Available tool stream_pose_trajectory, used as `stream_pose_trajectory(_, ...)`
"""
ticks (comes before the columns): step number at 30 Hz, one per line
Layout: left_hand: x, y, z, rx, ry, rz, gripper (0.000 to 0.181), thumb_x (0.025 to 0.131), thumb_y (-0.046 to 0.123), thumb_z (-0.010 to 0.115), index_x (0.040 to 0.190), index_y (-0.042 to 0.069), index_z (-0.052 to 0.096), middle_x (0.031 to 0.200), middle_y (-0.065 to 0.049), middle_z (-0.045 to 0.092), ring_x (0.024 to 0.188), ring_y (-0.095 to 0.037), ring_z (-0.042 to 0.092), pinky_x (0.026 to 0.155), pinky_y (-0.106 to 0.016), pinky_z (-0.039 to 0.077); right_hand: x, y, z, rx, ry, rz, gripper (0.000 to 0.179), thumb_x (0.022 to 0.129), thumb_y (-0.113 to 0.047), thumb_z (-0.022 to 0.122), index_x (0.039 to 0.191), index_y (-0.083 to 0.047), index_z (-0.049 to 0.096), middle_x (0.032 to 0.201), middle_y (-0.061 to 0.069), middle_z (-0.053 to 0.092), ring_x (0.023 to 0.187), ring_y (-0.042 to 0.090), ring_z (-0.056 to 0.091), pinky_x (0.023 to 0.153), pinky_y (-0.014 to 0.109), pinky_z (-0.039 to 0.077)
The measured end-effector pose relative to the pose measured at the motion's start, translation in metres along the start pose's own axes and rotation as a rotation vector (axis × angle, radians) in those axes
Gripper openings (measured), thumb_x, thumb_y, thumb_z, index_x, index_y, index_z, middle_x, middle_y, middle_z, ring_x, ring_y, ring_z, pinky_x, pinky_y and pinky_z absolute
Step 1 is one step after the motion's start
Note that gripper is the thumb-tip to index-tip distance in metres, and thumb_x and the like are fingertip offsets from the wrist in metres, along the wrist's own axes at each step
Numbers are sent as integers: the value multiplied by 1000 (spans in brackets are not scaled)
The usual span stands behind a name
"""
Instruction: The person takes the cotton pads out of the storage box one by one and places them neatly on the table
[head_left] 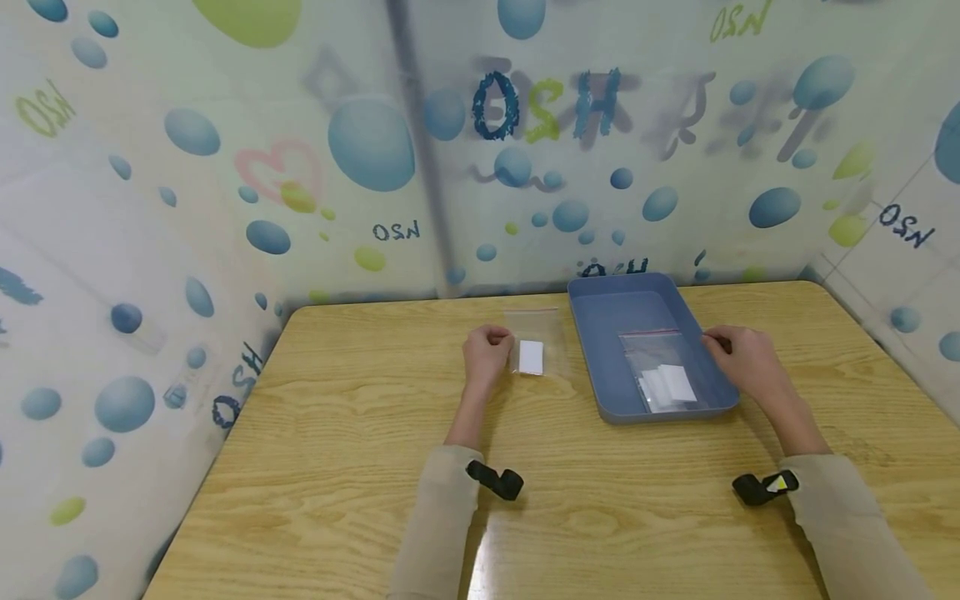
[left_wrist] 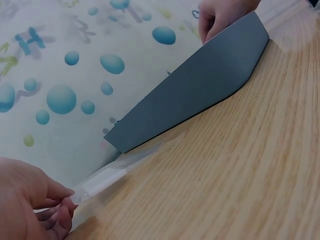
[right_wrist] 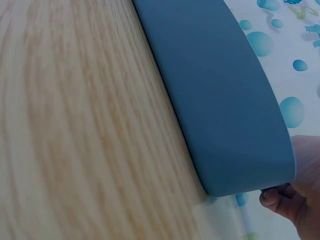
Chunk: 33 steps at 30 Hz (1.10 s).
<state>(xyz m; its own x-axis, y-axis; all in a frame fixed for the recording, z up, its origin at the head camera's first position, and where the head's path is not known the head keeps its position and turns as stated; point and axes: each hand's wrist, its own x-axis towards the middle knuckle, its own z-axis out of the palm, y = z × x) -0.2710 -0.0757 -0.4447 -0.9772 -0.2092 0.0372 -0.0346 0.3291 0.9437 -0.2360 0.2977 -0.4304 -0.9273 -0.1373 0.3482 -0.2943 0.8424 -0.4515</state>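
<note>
The left hand (head_left: 486, 354) pinches the left edge of a small clear bag (head_left: 552, 343) between thumb and fingers; a white card (head_left: 531, 357) shows inside the bag. The right hand (head_left: 742, 358) has its thumb and fingers closed together over the right rim of a shallow blue-gray tray (head_left: 615, 310) (the left wrist view shows that hand beyond the tray's wall). The bag in the left hand is on the table just left of the tray, its seal strip toward the back.

Inside the tray, near its front right corner, lies a second clear bag (head_left: 647, 348) with a reddish line along its top, holding several overlapping white pieces (head_left: 677, 383).

Both arms reach forward in beige sleeves (head_left: 442, 517), with a small black device (head_left: 504, 483) at each wrist. The table (head_left: 337, 417) is pale, grained wood. Behind it stands a pale wall covering (head_left: 375, 279) printed with blue and green spots and mirrored letters.
</note>
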Motion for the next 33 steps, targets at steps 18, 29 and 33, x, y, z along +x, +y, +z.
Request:
stream_pose_trajectory(18,-1,2,-2,174,3,31,12,97,7,67,97,-4,72,87,-13,68,76,-22,62,66,-32,53,0,0,1,17,2,5,19,97,-2,64,103,15,69,86,26,69,67,27,60,58,39,47)
stream_pose_trajectory(29,0,5,-8,119,-2,8,18,98,13,67,104,-3,73,92,-14,68,82,-25,63,70,-36,54,-1,1,1,19,-5,7,19,97,-2,65,103,15,69,85,25,69,67,26,59,58,38,47)
stream_pose_trajectory(33,0,7,-8,99,10,13,18,97,14,67,104,-2,73,91,-12,67,80,-22,60,68,-32,51,-1,1,1,18,-5,5,19,97,-2,64,103,15,69,86,25,70,67,26,59,57,38,47)
